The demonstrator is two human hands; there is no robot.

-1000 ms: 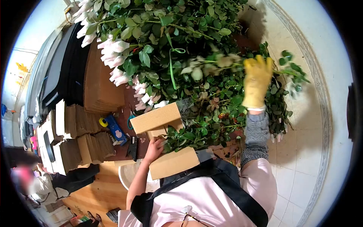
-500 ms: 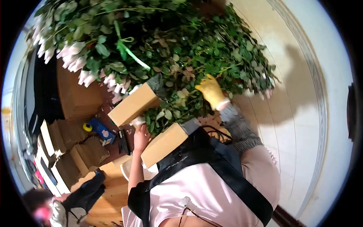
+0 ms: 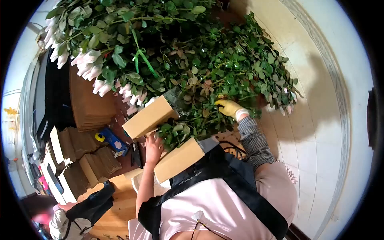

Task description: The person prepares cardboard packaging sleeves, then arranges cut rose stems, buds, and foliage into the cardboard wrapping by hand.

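My left hand [image 3: 153, 150], bare, is at the gap between two corrugated cardboard flaps [image 3: 149, 119] [image 3: 180, 160]. Its fingers are bent and close together beside the leaves; what they grip is hidden. Leafy rose stems [image 3: 182, 129] lie between the flaps. In a yellow glove, my right hand [image 3: 228, 108] is closed round stems at the right end of this bundle, its fingertips partly hidden by leaves. A large heap of leafy stems [image 3: 236, 60] lies beyond, with white-sleeved flower heads [image 3: 90, 64] at its left and a green tie [image 3: 140, 56] across it.
At the left are stacked cardboard pieces [image 3: 90, 102], folded boxes [image 3: 94, 164], a blue box [image 3: 115, 141], a yellow tape roll [image 3: 99, 137] and a black tool [image 3: 137, 155]. Another person [image 3: 60, 224] is at the lower left. A tiled wall [image 3: 312, 148] runs along the right.
My right hand has come down and left from above the heap, bringing a rose stem to the bundle between the flaps. My left hand stays by the flaps. The view has turned.
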